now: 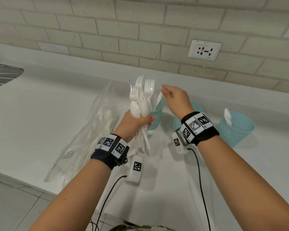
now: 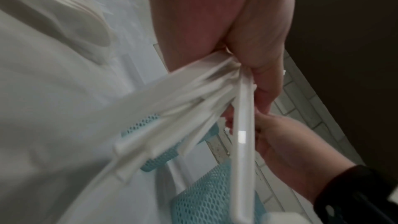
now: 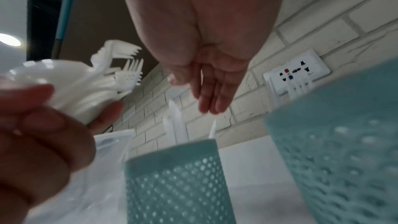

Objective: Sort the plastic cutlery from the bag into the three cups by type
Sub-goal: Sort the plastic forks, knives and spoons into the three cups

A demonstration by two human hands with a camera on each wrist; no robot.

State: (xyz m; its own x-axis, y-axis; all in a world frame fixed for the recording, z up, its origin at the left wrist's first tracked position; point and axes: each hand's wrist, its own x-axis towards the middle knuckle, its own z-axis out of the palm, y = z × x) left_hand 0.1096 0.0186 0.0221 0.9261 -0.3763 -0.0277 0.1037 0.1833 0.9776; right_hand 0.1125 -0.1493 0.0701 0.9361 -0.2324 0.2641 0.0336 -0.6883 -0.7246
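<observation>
My left hand [image 1: 137,121] grips a bundle of white plastic forks and spoons [image 1: 141,100] upright above the counter. The handles [image 2: 193,101] fan out below my palm. My right hand [image 1: 171,95] hovers just right of the bundle with straight fingers [image 3: 211,98] and holds nothing. Below it stands the left teal mesh cup [image 1: 156,115] with knives [image 3: 176,122] in it. The middle cup [image 1: 196,108] is partly hidden behind my right wrist. The right cup [image 1: 235,127] holds spoons [image 1: 227,116]. The clear bag [image 1: 90,127] lies left of the cups with some cutlery inside.
The white counter [image 1: 48,100] runs to a brick wall with a socket [image 1: 204,50]. A metal sink drainboard [image 1: 2,74] sits at the far left. Cables and white sensor packs [image 1: 135,169] hang from both wrists near the counter's front edge.
</observation>
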